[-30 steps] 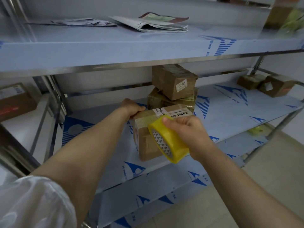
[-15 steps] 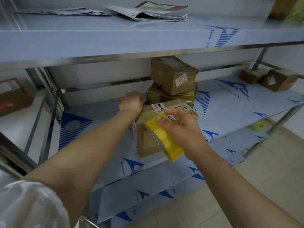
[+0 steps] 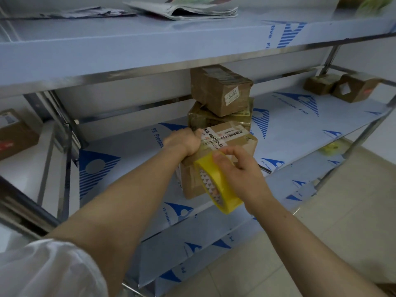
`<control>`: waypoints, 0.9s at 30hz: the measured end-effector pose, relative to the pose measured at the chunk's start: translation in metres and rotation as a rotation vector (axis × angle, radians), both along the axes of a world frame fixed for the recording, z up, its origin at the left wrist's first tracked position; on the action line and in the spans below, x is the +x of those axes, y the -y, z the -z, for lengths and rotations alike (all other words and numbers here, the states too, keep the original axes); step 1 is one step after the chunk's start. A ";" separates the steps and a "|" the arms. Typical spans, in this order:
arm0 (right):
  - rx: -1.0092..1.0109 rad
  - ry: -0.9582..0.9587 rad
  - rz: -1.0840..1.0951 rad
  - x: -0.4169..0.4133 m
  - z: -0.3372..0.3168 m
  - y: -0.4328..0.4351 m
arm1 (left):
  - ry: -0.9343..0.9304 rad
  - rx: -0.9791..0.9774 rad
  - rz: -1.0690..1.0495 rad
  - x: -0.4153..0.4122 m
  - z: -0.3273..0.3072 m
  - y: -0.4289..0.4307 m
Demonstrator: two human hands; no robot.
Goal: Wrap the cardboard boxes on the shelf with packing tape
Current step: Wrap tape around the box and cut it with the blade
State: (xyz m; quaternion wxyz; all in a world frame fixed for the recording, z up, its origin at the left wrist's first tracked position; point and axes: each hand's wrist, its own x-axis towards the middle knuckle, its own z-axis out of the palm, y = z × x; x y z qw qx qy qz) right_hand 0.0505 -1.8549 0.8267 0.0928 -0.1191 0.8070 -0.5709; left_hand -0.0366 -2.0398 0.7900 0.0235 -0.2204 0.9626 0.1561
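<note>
The cardboard box [image 3: 227, 138] stands near the front edge of the middle shelf [image 3: 300, 129], its printed label facing up. The person's left grip [image 3: 184, 142] is clenched on the box's top left edge, though the fingertips are hidden. The right grip [image 3: 242, 172] is grasping a yellow tape roll [image 3: 216, 185], thumb on its outer face, with the roll held against the box's front upper corner. Just behind the box, two more taped boxes are stacked, the upper box [image 3: 220, 91] tilted on the lower box [image 3: 203, 118]. Well apart on the right sit two small boxes [image 3: 355, 88]. Newspapers [image 3: 184, 9] lie on the upper shelf [image 3: 128, 50].
</note>
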 end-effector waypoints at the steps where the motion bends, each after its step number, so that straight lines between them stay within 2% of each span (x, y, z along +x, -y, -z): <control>1: -0.005 0.003 0.025 0.004 0.003 -0.001 | 0.005 0.002 0.000 0.000 -0.001 0.000; 5: -0.060 0.089 0.051 0.017 0.020 -0.009 | 0.022 -0.028 0.022 0.000 0.001 -0.001; 12: -0.025 0.157 0.036 0.018 0.050 -0.010 | 0.081 -0.113 0.005 0.000 -0.004 -0.007; 14: -0.014 0.153 0.010 0.014 0.053 -0.007 | 0.046 -0.290 0.003 0.006 -0.006 -0.011; 17: -0.040 0.177 -0.025 0.006 0.056 -0.003 | -0.135 -0.598 0.096 0.018 -0.015 -0.024; 19: -0.028 0.179 -0.042 0.001 0.053 -0.001 | -0.123 -0.544 0.128 0.022 -0.026 -0.033; 22: -0.033 0.167 -0.034 -0.009 0.056 0.004 | 0.065 -0.265 0.111 0.029 -0.026 -0.039; 24: -0.049 0.194 -0.045 -0.012 0.059 0.008 | 0.117 -0.264 0.144 0.041 -0.010 -0.041; 27: -0.005 0.216 -0.052 -0.015 0.064 0.010 | 0.055 -0.351 0.183 0.048 0.008 -0.042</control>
